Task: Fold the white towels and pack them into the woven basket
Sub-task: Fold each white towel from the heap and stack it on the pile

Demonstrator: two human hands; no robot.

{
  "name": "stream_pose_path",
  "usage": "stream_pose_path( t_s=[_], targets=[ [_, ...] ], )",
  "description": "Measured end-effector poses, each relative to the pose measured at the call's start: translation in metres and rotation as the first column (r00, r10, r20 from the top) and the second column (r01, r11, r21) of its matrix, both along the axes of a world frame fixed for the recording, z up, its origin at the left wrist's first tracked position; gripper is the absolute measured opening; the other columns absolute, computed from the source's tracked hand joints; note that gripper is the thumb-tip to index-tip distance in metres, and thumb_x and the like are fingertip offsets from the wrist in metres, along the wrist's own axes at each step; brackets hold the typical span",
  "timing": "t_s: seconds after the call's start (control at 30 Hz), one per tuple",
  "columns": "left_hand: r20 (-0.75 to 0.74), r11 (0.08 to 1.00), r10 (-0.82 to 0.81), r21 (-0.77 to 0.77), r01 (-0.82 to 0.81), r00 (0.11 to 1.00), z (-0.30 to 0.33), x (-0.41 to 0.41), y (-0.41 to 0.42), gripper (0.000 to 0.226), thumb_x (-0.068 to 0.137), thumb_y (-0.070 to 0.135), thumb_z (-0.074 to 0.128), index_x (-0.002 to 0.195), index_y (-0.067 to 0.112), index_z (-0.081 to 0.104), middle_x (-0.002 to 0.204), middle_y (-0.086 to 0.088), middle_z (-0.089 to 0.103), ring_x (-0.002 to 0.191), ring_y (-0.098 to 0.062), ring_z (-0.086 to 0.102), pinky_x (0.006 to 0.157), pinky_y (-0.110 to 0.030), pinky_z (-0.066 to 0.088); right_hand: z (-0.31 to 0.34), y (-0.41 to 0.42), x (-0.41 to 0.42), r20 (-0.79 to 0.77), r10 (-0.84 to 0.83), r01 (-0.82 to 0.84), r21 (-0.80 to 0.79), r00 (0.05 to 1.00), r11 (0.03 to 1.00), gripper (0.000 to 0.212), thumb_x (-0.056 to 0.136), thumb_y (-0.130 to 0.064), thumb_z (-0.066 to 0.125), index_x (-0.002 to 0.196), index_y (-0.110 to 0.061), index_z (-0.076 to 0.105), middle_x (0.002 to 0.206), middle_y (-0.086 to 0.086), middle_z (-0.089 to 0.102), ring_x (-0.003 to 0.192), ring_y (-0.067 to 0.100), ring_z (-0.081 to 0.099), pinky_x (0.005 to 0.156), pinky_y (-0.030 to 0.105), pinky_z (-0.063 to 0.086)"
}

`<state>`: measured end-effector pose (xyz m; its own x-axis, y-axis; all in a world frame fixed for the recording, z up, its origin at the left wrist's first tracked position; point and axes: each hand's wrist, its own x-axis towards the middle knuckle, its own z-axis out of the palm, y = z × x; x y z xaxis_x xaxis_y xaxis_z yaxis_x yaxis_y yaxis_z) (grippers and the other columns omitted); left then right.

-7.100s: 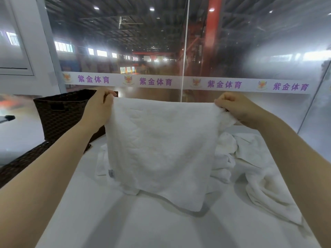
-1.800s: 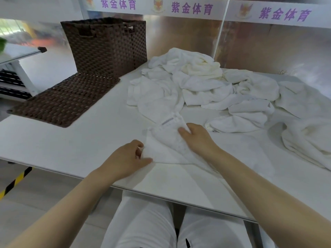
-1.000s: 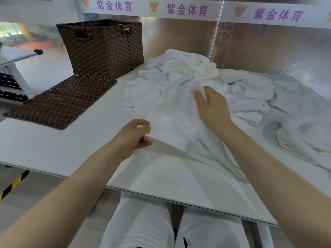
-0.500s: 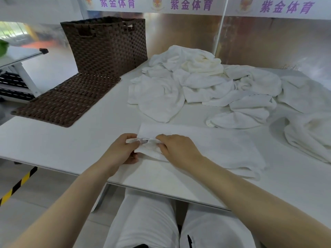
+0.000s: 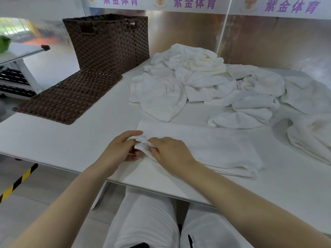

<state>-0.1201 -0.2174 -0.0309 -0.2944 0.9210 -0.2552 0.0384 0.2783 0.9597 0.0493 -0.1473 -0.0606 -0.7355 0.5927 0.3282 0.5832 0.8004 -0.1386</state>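
Both hands pinch one corner of the half-folded towel (image 5: 206,149) on the worktop (image 5: 62,140): left hand (image 5: 121,149), right hand (image 5: 170,151). The corners should match before folding toward three o'clock. The woven basket (image 5: 111,43) stands at eleven o'clock.

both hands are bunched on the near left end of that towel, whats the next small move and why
Probably carry that end rightward: left hand and right hand pinch it, while the towel lies half-folded, too long for the basket.
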Motion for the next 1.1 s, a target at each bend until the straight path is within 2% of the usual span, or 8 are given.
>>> stream_pose_path(
  t_s=[0.07,0.17,0.27,0.37,0.57,0.7,0.9,1.1],
  targets=[
    [-0.239,0.999,0.036,0.02,-0.032,0.97,-0.004,-0.005,-0.001,0.036,0.098,0.012,0.035,0.118,0.026,0.061,0.088,-0.008,0.066,0.073,-0.02,0.062,0.074,-0.041,0.058,0.002,-0.002,0.001,-0.023,0.031,-0.032,-0.052,0.999,0.998,0.028,0.1,-0.029,0.044,0.122,-0.016,0.057,0.098,0.008,0.065,0.09,0.03,0.059,0.063,0.036,0.039],
    [-0.826,0.947,0.16,0.283,0.151,0.54,-0.005,-0.012,-0.007,0.042,0.091,0.025,0.038,0.132,0.024,0.051,0.101,0.006,0.055,0.091,-0.013,0.052,0.077,-0.035,0.047,0.005,-0.007,0.009,0.013,0.084,-0.08,-0.173,0.996,0.982,0.048,0.095,-0.018,0.048,0.142,-0.017,0.042,0.119,0.01,0.061,0.104,0.031,0.054,0.08,0.04,0.046],
    [-0.964,0.765,-0.027,0.151,0.627,0.265,-0.01,-0.011,-0.002,0.058,0.088,0.046,0.052,0.141,0.024,0.045,0.13,0.009,0.051,0.12,-0.01,0.047,0.1,-0.027,0.037,0.004,-0.003,0.023,0.015,0.095,-0.092,-0.147,0.995,0.985,0.049,0.087,-0.009,0.053,0.136,-0.009,0.048,0.119,0.013,0.062,0.104,0.033,0.056,0.084,0.04,0.045],
    [-0.968,0.731,-0.227,-0.097,0.676,0.107,-0.028,-0.014,0.007,0.075,0.086,0.059,0.055,0.151,0.033,0.029,0.148,0.014,0.043,0.13,-0.008,0.046,0.102,-0.019,0.036,0.001,0.002,0.044,0.061,0.101,-0.099,-0.029,0.993,0.995,0.044,0.077,-0.004,0.063,0.121,-0.004,0.06,0.11,0.013,0.066,0.097,0.034,0.062,0.083,0.037,0.048],
    [-0.987,0.689,-0.16,-0.123,0.715,-0.015,-0.038,-0.03,0.018,0.067,0.085,0.033,0.073,0.145,0.031,0.044,0.15,0.012,0.043,0.13,-0.012,0.051,0.096,-0.026,0.045,-0.004,0.007,0.126,0.219,0.067,-0.089,0.091,0.973,0.992,0.062,0.071,-0.003,0.073,0.131,-0.01,0.06,0.13,0.012,0.063,0.11,0.03,0.066,0.094,0.042,0.052],
    [-0.982,0.749,-0.187,-0.124,0.651,0.028,-0.026,-0.024,0.022,0.06,0.094,0.028,0.062,0.148,0.031,0.038,0.148,0.013,0.045,0.13,-0.014,0.051,0.103,-0.024,0.039,0.021,0.021,0.186,0.208,-0.13,0.169,-0.181,0.969,0.969,0.053,0.095,-0.011,0.053,0.146,-0.025,0.045,0.148,-0.004,0.047,0.134,0.018,0.045,0.108,0.026,0.032],
    [-0.968,0.745,-0.25,-0.17,0.646,0.034,-0.014,-0.022,0.033,0.043,0.097,0.033,0.054,0.138,0.039,0.042,0.129,0.024,0.051,0.115,-0.006,0.052,0.091,-0.024,0.042,0.048,0.044,0.247,0.042,-0.354,0.319,-0.542,0.934,0.777,0.023,0.093,-0.022,0.059,0.099,-0.043,0.067,0.096,-0.015,0.069,0.09,0.011,0.063,0.082,0.033,0.048],
    [-0.915,0.785,-0.323,-0.118,0.608,0.24,0.001,-0.023,0.048,0.041,0.09,0.014,0.059,0.099,0.052,0.044,0.076,0.014,0.057,0.072,-0.002,0.053,0.066,-0.019,0.04,0.045,0.069,0.242,-0.175,-0.553,0.286,-0.708,0.814,0.645,0.022,0.084,-0.019,0.076,0.087,-0.023,0.054,0.078,-0.008,0.063,0.074,0.015,0.054,0.068,0.029,0.039]
  ],
)
